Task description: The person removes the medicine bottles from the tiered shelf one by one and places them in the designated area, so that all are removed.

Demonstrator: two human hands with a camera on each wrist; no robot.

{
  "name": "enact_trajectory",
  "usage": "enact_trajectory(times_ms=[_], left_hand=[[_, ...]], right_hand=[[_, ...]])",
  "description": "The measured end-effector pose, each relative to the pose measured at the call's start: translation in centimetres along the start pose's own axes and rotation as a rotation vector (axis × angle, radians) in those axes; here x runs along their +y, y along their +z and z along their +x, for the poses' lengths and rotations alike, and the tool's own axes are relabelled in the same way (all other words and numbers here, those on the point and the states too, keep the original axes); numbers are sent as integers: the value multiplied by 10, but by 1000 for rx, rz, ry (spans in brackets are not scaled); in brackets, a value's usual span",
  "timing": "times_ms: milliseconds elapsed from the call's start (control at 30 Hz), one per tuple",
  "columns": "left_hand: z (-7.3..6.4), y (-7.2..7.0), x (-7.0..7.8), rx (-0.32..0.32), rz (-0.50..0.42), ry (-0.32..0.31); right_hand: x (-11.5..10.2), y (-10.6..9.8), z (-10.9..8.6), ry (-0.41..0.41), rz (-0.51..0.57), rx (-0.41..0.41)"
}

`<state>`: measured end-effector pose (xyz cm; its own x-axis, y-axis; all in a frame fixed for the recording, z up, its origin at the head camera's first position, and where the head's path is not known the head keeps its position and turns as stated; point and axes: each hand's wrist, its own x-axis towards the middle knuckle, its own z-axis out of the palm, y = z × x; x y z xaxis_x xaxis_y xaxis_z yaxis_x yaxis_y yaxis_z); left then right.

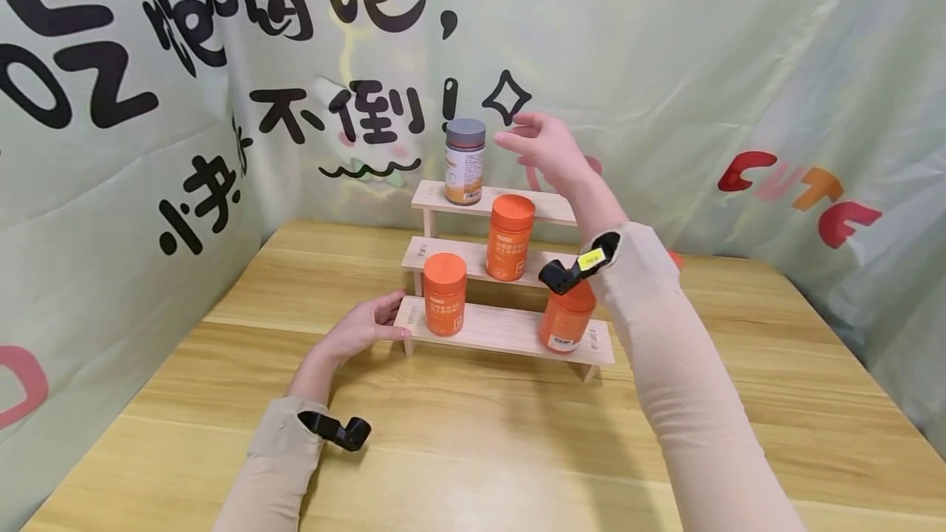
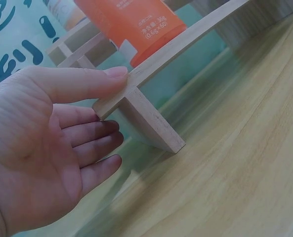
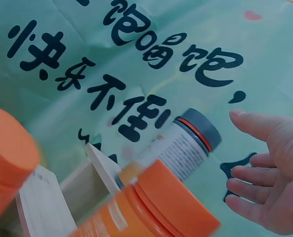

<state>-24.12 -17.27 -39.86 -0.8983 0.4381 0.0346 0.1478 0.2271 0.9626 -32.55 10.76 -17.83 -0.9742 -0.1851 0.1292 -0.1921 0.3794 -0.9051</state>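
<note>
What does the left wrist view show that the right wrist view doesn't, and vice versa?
Only left wrist: the left hand holding an end of the wooden stand, and the tabletop. Only right wrist: the empty right hand, apart from the grey lid. Both: parts of the wooden stand, at least one orange jar and the lettered backdrop.

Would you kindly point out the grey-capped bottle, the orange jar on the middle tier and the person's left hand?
Grey-capped bottle [image 1: 464, 166]: head view, on its white label.
Middle-tier orange jar [image 1: 509, 240]: head view, on the front of its body.
Left hand [image 2: 45, 140]: left wrist view, on the palm.
</note>
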Motion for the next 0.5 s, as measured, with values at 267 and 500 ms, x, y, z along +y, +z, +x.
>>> enact_trajectory(times_ms=[267,500], left_hand=[[-1,1,3,13,21,-14],[-2,1,3,1,7,-11]], right_hand=[[-5,24,14,-16,3,10],[-4,40,19,-14,-14,-15]])
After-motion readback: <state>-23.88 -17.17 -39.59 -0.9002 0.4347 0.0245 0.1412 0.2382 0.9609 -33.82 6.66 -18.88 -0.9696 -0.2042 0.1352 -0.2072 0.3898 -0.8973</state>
